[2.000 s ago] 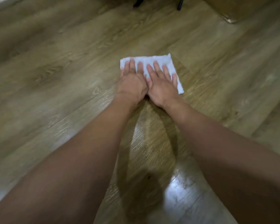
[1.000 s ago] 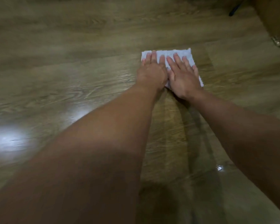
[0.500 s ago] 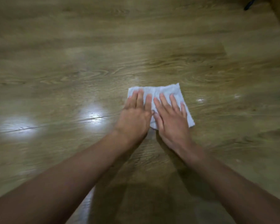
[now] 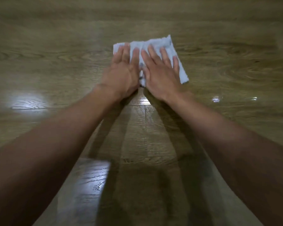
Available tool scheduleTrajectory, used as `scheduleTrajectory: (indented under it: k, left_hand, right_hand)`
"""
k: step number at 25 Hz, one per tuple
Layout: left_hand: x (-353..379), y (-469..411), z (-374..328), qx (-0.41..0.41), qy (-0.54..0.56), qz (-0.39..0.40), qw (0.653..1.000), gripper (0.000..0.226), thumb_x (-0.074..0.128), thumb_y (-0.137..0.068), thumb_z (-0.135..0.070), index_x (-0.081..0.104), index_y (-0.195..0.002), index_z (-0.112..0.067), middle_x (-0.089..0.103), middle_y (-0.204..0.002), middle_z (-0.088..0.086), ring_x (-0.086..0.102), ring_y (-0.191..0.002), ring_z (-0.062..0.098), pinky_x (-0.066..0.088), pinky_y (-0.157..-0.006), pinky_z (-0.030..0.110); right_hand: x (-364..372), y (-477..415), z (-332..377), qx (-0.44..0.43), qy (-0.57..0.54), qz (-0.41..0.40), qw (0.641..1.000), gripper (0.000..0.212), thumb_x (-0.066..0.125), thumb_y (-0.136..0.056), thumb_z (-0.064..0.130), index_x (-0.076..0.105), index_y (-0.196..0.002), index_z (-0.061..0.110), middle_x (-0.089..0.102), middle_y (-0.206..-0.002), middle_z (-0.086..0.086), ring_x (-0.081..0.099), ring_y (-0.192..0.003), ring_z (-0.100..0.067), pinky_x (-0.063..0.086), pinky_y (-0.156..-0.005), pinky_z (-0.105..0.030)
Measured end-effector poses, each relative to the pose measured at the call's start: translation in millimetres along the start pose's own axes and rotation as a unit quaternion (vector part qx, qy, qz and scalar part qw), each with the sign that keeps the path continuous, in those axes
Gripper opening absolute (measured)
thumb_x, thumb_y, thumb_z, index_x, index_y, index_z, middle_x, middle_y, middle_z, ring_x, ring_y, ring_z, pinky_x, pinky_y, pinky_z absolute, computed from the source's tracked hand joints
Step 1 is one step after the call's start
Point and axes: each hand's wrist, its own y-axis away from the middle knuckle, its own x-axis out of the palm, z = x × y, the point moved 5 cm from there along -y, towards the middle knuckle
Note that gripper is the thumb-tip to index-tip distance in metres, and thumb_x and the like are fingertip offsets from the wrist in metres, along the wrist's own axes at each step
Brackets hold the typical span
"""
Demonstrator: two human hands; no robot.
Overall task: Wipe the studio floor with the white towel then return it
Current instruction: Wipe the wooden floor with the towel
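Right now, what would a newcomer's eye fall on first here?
The white towel, centre top of the frame, bright against the brown wood-grain floor. Both hands press flat on it side by side, left hand and right hand, fingers straight. A glare patch shines on the floor at far left.

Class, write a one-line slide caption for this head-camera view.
Left hand and right hand press a white towel flat on the glossy wood floor.
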Motion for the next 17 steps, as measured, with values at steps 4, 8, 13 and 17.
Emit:
scheduleTrajectory:
  k: [4,8,13,17]
  left_hand:
    - [-16.9,-53.8,35.6,-0.026,0.028,0.042,0.998,0.059,0.018,-0.103,-0.029,0.002,-0.151,0.000,0.001,-0.156,0.032,0.000,-0.147,0.041,0.003,-0.119,0.044]
    - [-16.4,-54.3,34.2,-0.034,0.023,0.098,0.994,0.059,0.016,-0.104,-0.028,-0.003,-0.151,0.003,-0.002,-0.154,0.034,-0.004,-0.146,0.044,0.002,-0.120,0.048]
    - [-6.7,51.8,-6.2,-0.042,0.020,0.078,0.996,0.060,0.018,-0.104,-0.032,-0.002,-0.152,-0.001,0.002,-0.156,0.031,0.001,-0.146,0.043,0.004,-0.118,0.046]
    - [5.7,138.1,-60.2,-0.024,0.005,0.087,0.996,0.062,0.021,-0.104,-0.031,-0.006,-0.151,0.000,-0.002,-0.155,0.032,-0.002,-0.145,0.045,0.010,-0.118,0.046]
  right_hand:
    - [-9.1,-60.9,13.1,0.001,-0.019,0.030,0.999,0.058,0.023,-0.101,0.043,0.010,-0.155,0.028,0.001,-0.164,0.008,-0.007,-0.150,-0.025,-0.003,-0.117,-0.054]
    - [-11.8,-51.6,9.7,-0.007,-0.027,0.036,0.999,0.052,0.021,-0.104,0.037,0.013,-0.155,0.029,0.002,-0.164,0.008,-0.006,-0.150,-0.023,-0.002,-0.117,-0.051]
    - [-0.9,51.5,9.6,-0.077,-0.028,0.020,0.996,0.050,0.030,-0.103,0.038,0.023,-0.153,0.030,0.011,-0.163,0.010,0.003,-0.150,-0.020,0.004,-0.118,-0.046]
    - [14.1,152.2,1.4,-0.099,-0.013,0.024,0.995,0.050,0.029,-0.102,0.039,0.029,-0.151,0.030,0.022,-0.160,0.009,0.008,-0.150,-0.018,0.000,-0.118,-0.040]
